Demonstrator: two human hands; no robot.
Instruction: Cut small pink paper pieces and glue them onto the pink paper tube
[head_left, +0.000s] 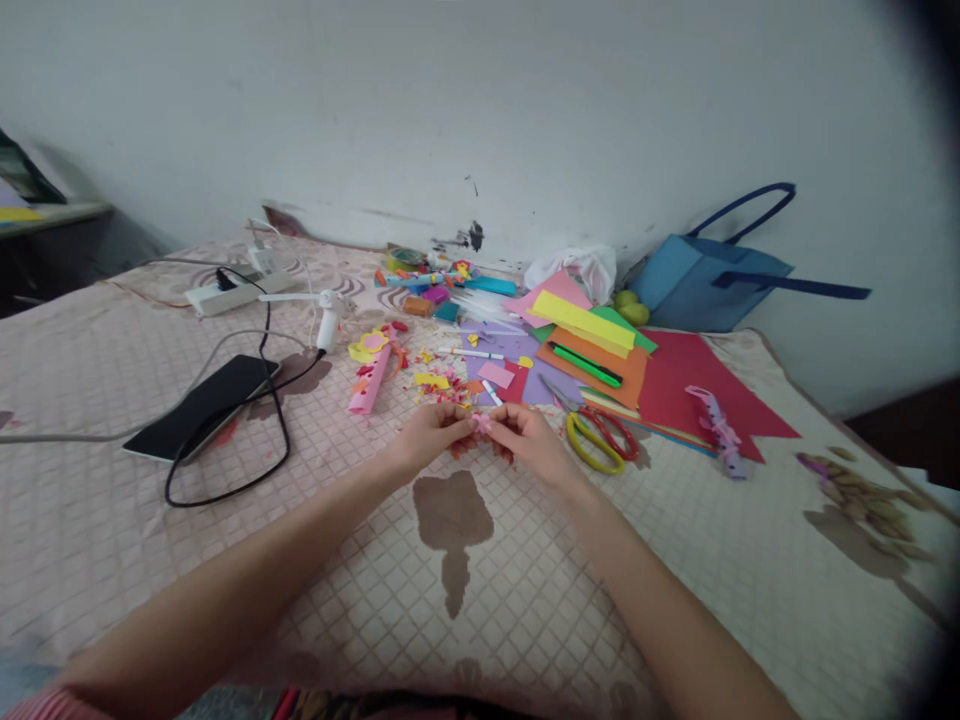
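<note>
A small pink paper flower (pixel 482 424) is pinched between my two hands at the middle of the table. My left hand (pixel 437 434) grips its left side, fingers closed. On its right side, my right hand (pixel 526 436) holds it between thumb and fingers. Just right of my right hand lie scissors (pixel 598 440) with yellow and red handles. Colourful paper scraps (pixel 435 383) are scattered beyond my fingers. A pink paper tube (pixel 373 380) with a yellow and pink flower lies to the left, and a purple paper tube (pixel 724 440) rests to the right.
Coloured paper sheets (pixel 600 370) with a green cutter (pixel 585 364) lie at the back right, beside a blue bag (pixel 701 280). A white glue gun (pixel 328 322), a black tablet-like slab (pixel 206 408), cables and a power strip (pixel 238 291) occupy the left. Brown pods (pixel 870 500) lie far right.
</note>
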